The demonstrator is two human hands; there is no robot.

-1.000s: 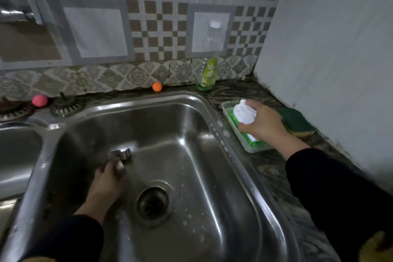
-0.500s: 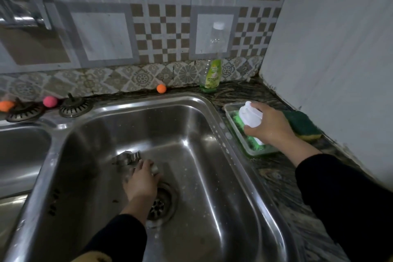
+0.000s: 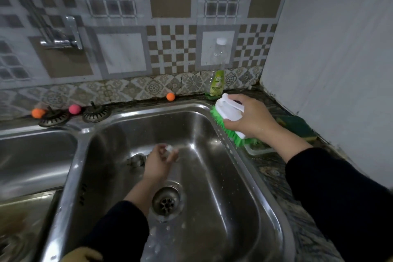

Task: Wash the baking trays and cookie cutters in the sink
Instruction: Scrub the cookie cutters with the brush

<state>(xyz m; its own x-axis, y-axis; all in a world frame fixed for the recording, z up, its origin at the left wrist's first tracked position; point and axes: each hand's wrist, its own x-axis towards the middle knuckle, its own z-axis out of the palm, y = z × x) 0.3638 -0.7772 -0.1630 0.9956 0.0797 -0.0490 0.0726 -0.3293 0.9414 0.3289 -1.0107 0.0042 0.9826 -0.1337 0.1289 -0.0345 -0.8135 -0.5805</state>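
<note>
My right hand (image 3: 253, 118) grips a scrubbing brush (image 3: 230, 120) with a white handle and green bristles, held in the air over the right rim of the steel sink (image 3: 225, 176). Down in the basin, my left hand (image 3: 158, 162) is closed around a small pale object, blurred by motion, that looks like a cookie cutter (image 3: 170, 149). Another small metal cookie cutter (image 3: 136, 160) lies on the sink floor just left of that hand. The drain (image 3: 167, 200) sits below my left wrist.
A clear plastic tray (image 3: 258, 150) and a green sponge (image 3: 297, 126) rest on the dark counter at right. A dish soap bottle (image 3: 217, 74) stands at the back wall. Orange and pink balls (image 3: 74, 109) and sink strainers (image 3: 95, 112) line the back ledge. A second basin (image 3: 32, 159) lies left.
My right hand lifted the brush out of the tray toward the sink. My left hand moved right across the basin floor and rose with a small object in its fingers.
</note>
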